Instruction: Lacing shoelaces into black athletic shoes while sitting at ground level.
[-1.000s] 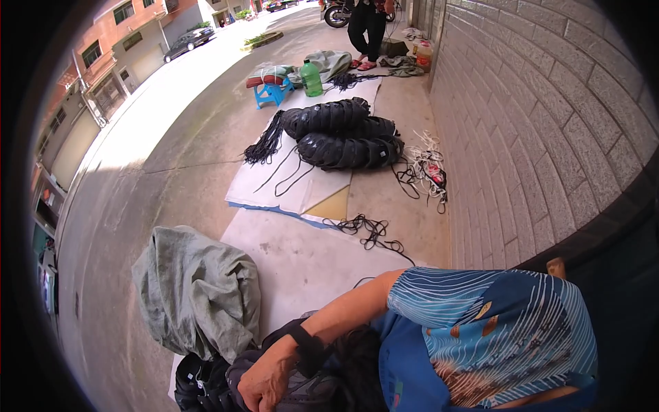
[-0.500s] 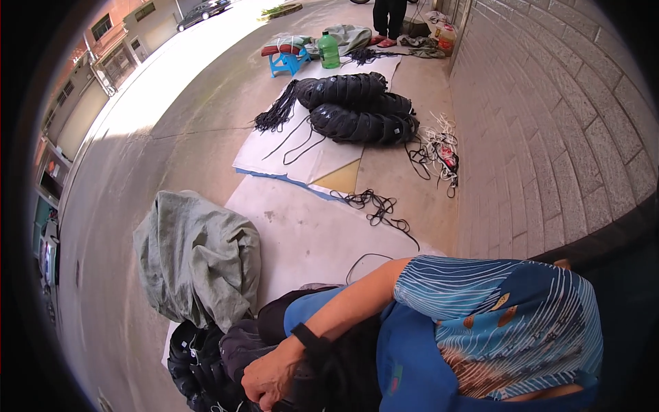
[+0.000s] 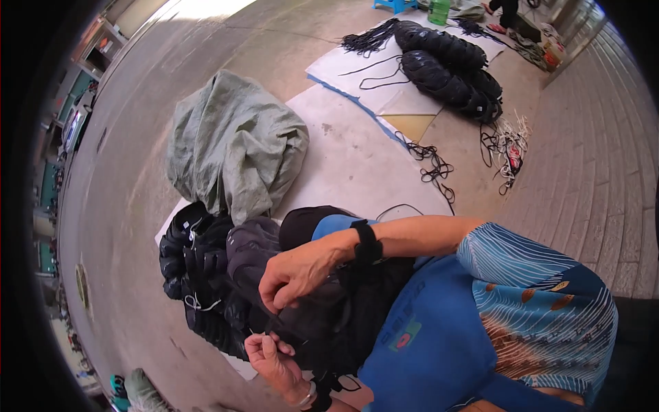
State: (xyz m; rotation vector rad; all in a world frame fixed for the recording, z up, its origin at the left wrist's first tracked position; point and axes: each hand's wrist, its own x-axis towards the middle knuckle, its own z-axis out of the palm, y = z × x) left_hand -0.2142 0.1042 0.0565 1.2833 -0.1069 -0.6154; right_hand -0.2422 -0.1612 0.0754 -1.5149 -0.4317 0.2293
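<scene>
My right hand (image 3: 298, 273), with a black band on its wrist, pinches a thin dark cord (image 3: 276, 318) over my lap. Just below it, my left hand (image 3: 276, 364) is turned up with its fingers curled closed; whatever lies in them is too small to make out. Dark fabric (image 3: 322, 309) covers my lap behind the hands. To their left is a pile of black, ribbed, stacked bundles (image 3: 206, 264) with thin white ties. A rounded dark grey piece (image 3: 252, 250) rests against that pile, nearest my right hand.
A bulging grey-green cloth sack (image 3: 237, 144) stands beyond the pile on a white sheet (image 3: 343, 151). Farther off are large black ribbed bundles (image 3: 449, 72), loose black cords (image 3: 434, 168) and tangled white strips (image 3: 511, 141). A brick wall (image 3: 597, 158) borders the right; a person's legs (image 3: 506, 14) show behind.
The view has swung left and down, so the scene sits farther right. My right hand has lifted off the dark bundle, and my left hand has come into view below it.
</scene>
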